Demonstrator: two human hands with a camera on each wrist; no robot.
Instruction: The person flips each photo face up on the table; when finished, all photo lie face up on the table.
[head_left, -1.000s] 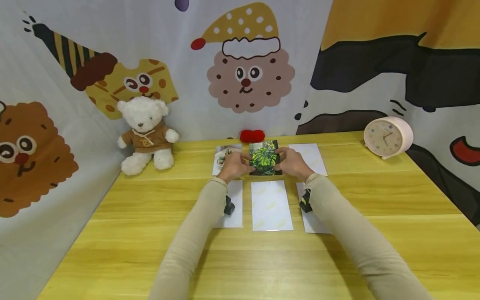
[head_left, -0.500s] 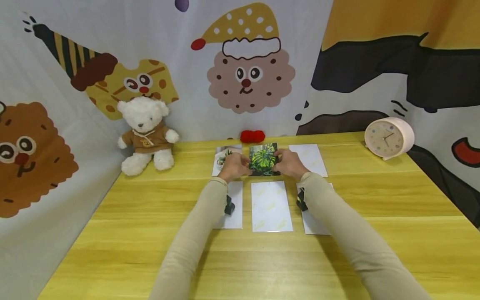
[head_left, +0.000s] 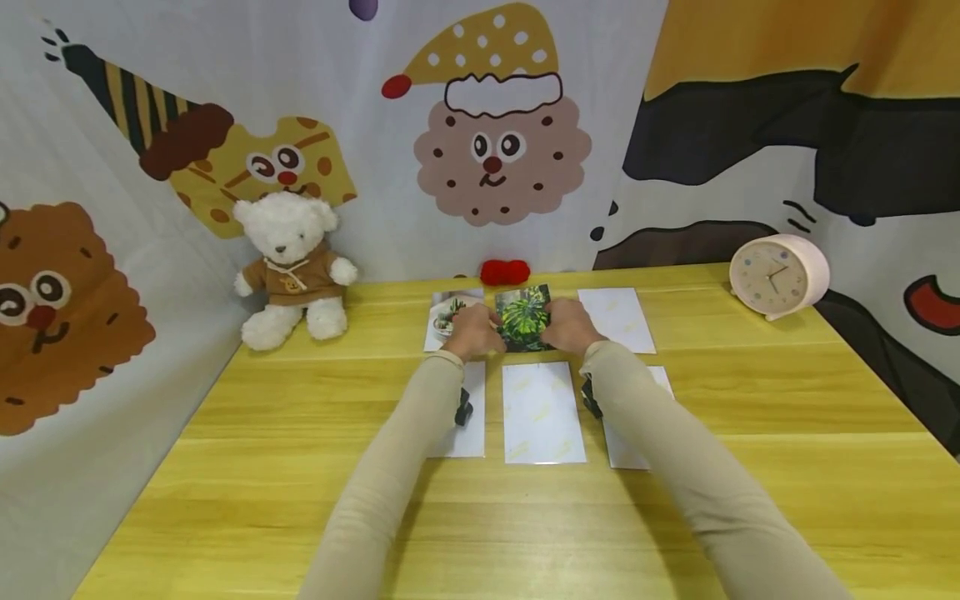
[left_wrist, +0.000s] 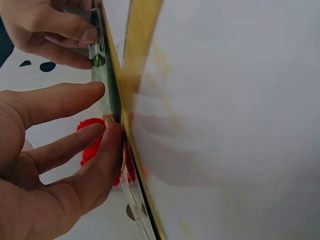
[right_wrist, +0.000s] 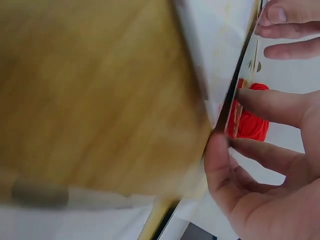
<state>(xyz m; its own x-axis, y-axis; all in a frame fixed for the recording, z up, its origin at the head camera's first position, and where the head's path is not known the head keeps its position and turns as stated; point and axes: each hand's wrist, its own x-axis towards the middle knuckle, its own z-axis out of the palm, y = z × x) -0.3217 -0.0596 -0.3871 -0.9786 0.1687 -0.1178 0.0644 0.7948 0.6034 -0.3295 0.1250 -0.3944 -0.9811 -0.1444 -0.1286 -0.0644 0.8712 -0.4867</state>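
A photo card [head_left: 522,319] of green leaves lies in the middle of the back row in the head view. My left hand [head_left: 476,331] holds its left edge. At its right edge my right hand [head_left: 572,327] grips with thumb and fingers. In the left wrist view, the left thumb and fingers [left_wrist: 100,92] meet the thin card edge [left_wrist: 111,102], seen almost edge-on. The right thumb [right_wrist: 218,150] presses at the dark edge in the right wrist view. Partly behind the left hand lies another photo card [head_left: 448,317], showing potted plants.
White sheets lie at the back right [head_left: 617,320] and front middle [head_left: 543,412]; forearms partly cover two more front sheets. A red yarn bundle [head_left: 505,272] sits at the back edge of the wooden table [head_left: 525,525]. A teddy bear [head_left: 292,271] and clock [head_left: 778,275] flank the area.
The leaf photo card has come down a little toward the table, then shifted slightly left. My right hand has moved left with it; the left hand has moved slightly right.
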